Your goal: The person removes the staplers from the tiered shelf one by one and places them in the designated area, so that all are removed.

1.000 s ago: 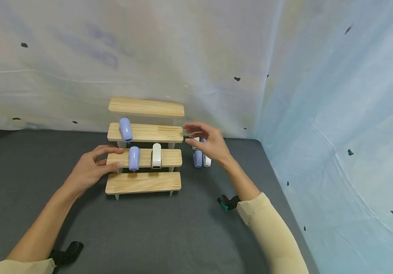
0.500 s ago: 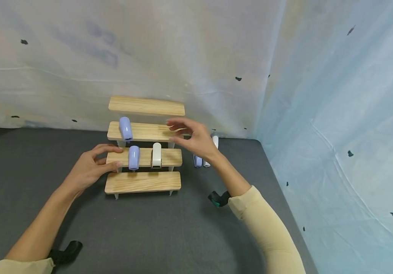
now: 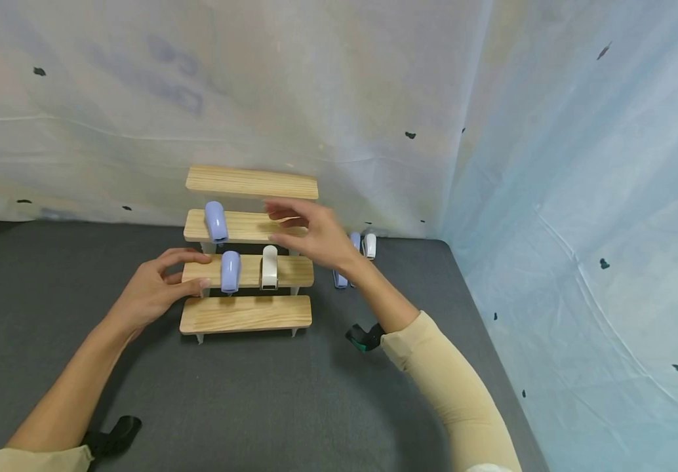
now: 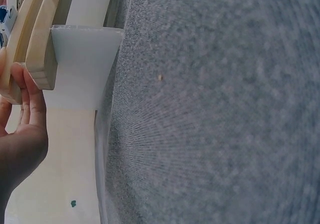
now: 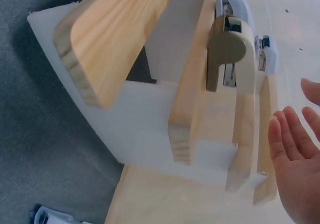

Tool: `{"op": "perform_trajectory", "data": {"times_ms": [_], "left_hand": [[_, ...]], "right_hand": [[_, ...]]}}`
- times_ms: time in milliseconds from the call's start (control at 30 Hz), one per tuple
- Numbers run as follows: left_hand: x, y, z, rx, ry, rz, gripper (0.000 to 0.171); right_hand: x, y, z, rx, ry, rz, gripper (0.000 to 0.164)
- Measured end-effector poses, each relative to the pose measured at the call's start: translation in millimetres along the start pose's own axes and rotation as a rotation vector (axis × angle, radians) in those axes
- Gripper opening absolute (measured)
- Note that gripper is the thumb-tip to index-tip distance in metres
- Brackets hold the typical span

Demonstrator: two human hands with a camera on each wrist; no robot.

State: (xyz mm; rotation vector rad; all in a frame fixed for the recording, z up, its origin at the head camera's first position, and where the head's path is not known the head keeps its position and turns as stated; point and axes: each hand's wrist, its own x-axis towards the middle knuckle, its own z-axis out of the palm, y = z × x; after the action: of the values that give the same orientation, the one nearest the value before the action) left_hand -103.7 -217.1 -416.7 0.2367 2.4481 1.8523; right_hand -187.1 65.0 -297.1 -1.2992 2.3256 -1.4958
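Observation:
A stepped wooden shelf stand (image 3: 246,314) holds a purple stapler (image 3: 229,271) and a white stapler (image 3: 269,267) on its second board from the front. Another purple stapler (image 3: 216,221) lies at the left of the third board. With fingers above and thumb at the front edge, my left hand (image 3: 159,288) grips the left end of the second board. My right hand (image 3: 315,233) hovers by the right part of the third board, thumb and fingers apart. Nothing shows between them in the right wrist view, where the hand (image 5: 300,154) is partly cut off.
Right of the stand, several more staplers lie on the dark table (image 3: 244,406), among them a white stapler (image 3: 369,246) and a purple stapler (image 3: 340,280). My right forearm partly covers this group. A pale curtain (image 3: 362,98) hangs behind and to the right.
My right hand has moved left from above the loose staplers to the third board, uncovering the rear ones. My left hand keeps its grip, and the staplers on the stand stay in place.

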Motion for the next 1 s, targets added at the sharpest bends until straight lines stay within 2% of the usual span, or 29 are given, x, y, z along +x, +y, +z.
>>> {"op": "perform_trajectory", "data": {"times_ms": [333,533,1000], "left_hand": [[-1.4,0.4,-0.3,-0.013,-0.003,0.001,0.045],[1.3,1.1,1.1,-0.009,-0.006,0.000,0.046],[0.7,2.3,-1.5,-0.015,-0.017,0.001,0.046]], "right_hand": [[21,24,17,-0.023,-0.064,0.026,0.057],[29,25,21,-0.045,-0.095,0.015,0.060],[46,25,32,-0.062,-0.171,0.102,0.063]]}}
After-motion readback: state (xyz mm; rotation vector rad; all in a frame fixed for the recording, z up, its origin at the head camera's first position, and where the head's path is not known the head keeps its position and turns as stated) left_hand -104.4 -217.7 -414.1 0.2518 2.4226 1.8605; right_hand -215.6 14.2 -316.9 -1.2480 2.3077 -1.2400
